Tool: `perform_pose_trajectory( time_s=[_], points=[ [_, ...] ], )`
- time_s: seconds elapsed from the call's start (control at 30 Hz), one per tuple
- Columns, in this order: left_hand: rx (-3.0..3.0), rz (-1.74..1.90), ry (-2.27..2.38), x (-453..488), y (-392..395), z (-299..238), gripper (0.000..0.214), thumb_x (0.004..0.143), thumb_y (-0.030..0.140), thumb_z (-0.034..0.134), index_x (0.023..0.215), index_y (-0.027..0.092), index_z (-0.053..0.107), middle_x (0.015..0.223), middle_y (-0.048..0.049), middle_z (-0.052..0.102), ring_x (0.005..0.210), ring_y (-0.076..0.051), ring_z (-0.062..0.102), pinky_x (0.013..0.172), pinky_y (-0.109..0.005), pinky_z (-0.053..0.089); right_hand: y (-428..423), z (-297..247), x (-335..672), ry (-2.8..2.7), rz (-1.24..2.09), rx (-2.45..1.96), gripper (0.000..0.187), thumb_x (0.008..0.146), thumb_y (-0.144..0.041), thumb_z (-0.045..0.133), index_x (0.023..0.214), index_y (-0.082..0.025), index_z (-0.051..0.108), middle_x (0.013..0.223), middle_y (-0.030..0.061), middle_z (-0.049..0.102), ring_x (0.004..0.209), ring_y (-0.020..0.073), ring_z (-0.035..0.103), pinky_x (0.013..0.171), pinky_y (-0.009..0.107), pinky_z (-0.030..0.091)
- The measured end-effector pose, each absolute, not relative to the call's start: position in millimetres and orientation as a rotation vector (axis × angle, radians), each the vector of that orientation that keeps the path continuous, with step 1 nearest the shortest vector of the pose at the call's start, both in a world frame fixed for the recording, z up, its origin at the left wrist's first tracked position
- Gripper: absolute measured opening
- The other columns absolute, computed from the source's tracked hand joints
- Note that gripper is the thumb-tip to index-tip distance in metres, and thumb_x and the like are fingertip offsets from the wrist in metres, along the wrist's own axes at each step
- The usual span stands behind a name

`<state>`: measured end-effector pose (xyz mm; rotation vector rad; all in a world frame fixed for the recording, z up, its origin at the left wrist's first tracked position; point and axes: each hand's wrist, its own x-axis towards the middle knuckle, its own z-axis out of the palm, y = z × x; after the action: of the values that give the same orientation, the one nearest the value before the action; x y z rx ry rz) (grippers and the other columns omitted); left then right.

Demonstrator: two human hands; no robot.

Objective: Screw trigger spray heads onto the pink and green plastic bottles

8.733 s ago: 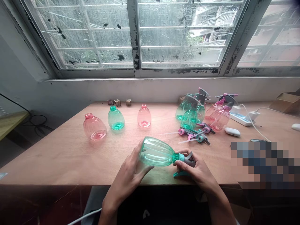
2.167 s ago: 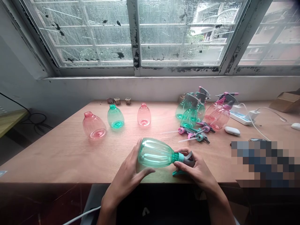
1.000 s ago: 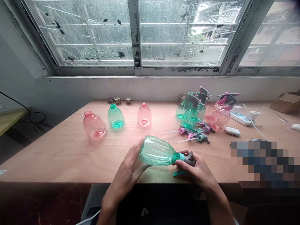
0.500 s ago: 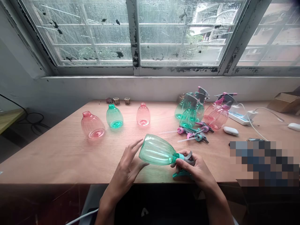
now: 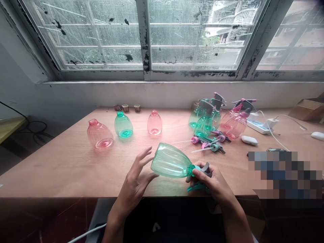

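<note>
A clear green spray bottle (image 5: 172,161) lies sideways in the air above the table's front edge, its base to the left. My right hand (image 5: 209,180) is closed around its neck and the grey and teal spray head (image 5: 206,169). My left hand (image 5: 136,173) is beside the base, fingers spread, with a small gap to the plastic. Farther back stand three bottles without spray heads: a tilted-looking pink bottle (image 5: 100,134), a green bottle (image 5: 123,125) and another pink bottle (image 5: 154,123).
Green spray bottles (image 5: 204,123) and pink spray bottles (image 5: 235,125) cluster at the back right. Loose spray heads (image 5: 215,145) with tubes lie before them. A power strip (image 5: 259,127), white mouse-like object (image 5: 249,140), cardboard box (image 5: 307,109) and small blocks (image 5: 137,108) are also there.
My left hand's fingers have drawn slightly away from the bottle's base. The bottle has tilted a little, its base edging up, while my right hand keeps its grip.
</note>
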<state>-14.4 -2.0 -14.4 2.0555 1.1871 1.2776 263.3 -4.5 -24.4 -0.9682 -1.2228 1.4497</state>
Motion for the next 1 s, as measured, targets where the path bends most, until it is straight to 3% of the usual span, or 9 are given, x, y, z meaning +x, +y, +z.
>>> perform_pose_trajectory(
  time_s=[0.13, 0.27, 0.4, 0.53, 0.8, 0.9, 1.0],
  points=[
    [2.09, 1.262, 1.219, -15, -2, -15, 0.042, 0.099, 0.033, 0.063, 0.14, 0.041, 0.054, 0.151, -0.0016, 0.058, 0.144, -0.023, 0.052, 0.121, -0.043, 0.043, -3, -25, 262, -1.197, 1.459, -0.933, 0.038, 0.085, -0.05, 0.083, 0.085, -0.015, 0.067, 0.076, 0.0076, 0.079, 0.066, 0.0163, 0.072, 0.066, 0.026, 0.063],
    [2.068, 1.134, 1.35, -18, -2, -16, 0.056, 0.094, 0.045, 0.069, 0.146, 0.038, 0.049, 0.147, -0.0051, 0.062, 0.142, -0.028, 0.054, 0.12, -0.047, 0.044, -2, -25, 260, -1.178, 1.486, -0.95, 0.037, 0.084, -0.049, 0.085, 0.091, -0.016, 0.068, 0.077, 0.0054, 0.078, 0.071, 0.0176, 0.073, 0.069, 0.028, 0.064],
    [1.965, 1.164, 1.317, -18, -3, -12, 0.043, 0.098, 0.051, 0.06, 0.137, 0.032, 0.058, 0.15, -0.0075, 0.06, 0.142, -0.031, 0.054, 0.119, -0.05, 0.044, -3, -25, 260, -1.212, 1.481, -0.966, 0.038, 0.084, -0.048, 0.085, 0.093, -0.015, 0.067, 0.079, 0.0051, 0.079, 0.074, 0.018, 0.074, 0.072, 0.028, 0.063],
    [1.887, 1.245, 1.222, -16, -4, -10, 0.033, 0.099, 0.043, 0.061, 0.13, 0.03, 0.064, 0.152, -0.0076, 0.059, 0.144, -0.03, 0.053, 0.118, -0.05, 0.046, -4, -23, 261, -1.236, 1.481, -0.981, 0.038, 0.086, -0.049, 0.084, 0.093, -0.015, 0.066, 0.079, 0.005, 0.078, 0.074, 0.0183, 0.074, 0.073, 0.029, 0.061],
    [1.859, 1.374, 1.052, -21, -6, -17, 0.036, 0.096, 0.028, 0.068, 0.131, 0.034, 0.064, 0.16, -0.0058, 0.051, 0.152, -0.029, 0.044, 0.126, -0.05, 0.036, -3, -23, 262, -1.32, 1.399, -0.893, 0.043, 0.093, -0.06, 0.07, 0.086, -0.018, 0.062, 0.066, -0.0001, 0.066, 0.063, 0.0145, 0.061, 0.062, 0.024, 0.052],
    [1.749, 1.31, 1.018, -25, -11, -21, 0.044, 0.094, 0.04, 0.07, 0.137, 0.034, 0.06, 0.159, -0.009, 0.052, 0.151, -0.033, 0.045, 0.121, -0.05, 0.043, -8, -23, 261, -1.33, 1.288, -0.923, 0.05, 0.099, -0.065, 0.057, 0.085, -0.018, 0.066, 0.065, 0.002, 0.067, 0.062, 0.0166, 0.063, 0.061, 0.026, 0.053],
    [1.686, 1.231, 0.994, -20, -16, -20, 0.067, 0.086, 0.069, 0.065, 0.139, 0.028, 0.062, 0.158, -0.0132, 0.052, 0.151, -0.039, 0.043, 0.122, -0.052, 0.041, -18, -13, 264, -1.497, 0.957, -0.978, 0.04, 0.1, -0.058, 0.06, 0.096, -0.02, 0.075, 0.069, 0.0028, 0.072, 0.063, 0.0197, 0.069, 0.06, 0.028, 0.054]
  ],
)
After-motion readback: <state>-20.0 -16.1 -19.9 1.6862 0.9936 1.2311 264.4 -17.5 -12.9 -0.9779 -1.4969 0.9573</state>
